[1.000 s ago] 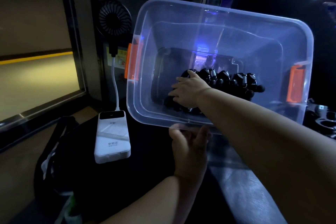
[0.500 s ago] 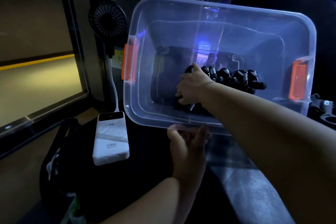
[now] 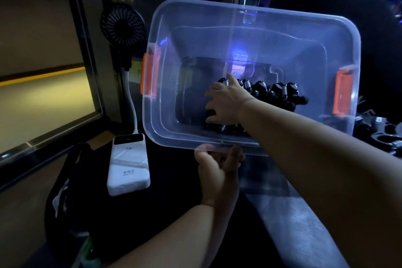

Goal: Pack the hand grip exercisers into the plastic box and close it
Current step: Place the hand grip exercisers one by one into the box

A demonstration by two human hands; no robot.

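The clear plastic box [image 3: 250,13] with orange latches [image 3: 149,76] is tipped up so that its opening faces me. My left hand [image 3: 217,165] grips its near rim from below. Several black hand grip exercisers [image 3: 276,91] with metal springs lie in a row on the box floor. My right hand [image 3: 226,102] reaches into the box, fingers curled over a hand grip exerciser at the left end of the row. That exerciser is mostly hidden under the hand.
A white power bank [image 3: 129,165] lies left of the box, cabled to a small black fan [image 3: 123,25] behind it. More exercisers [image 3: 382,135] sit right of the box. A dark bag [image 3: 65,180] is at lower left. A grey flat panel [image 3: 293,213] lies under my right arm.
My right hand's fingers went from flat on the exercisers to curled over them and shifted slightly right. The box stays tipped in my left hand.
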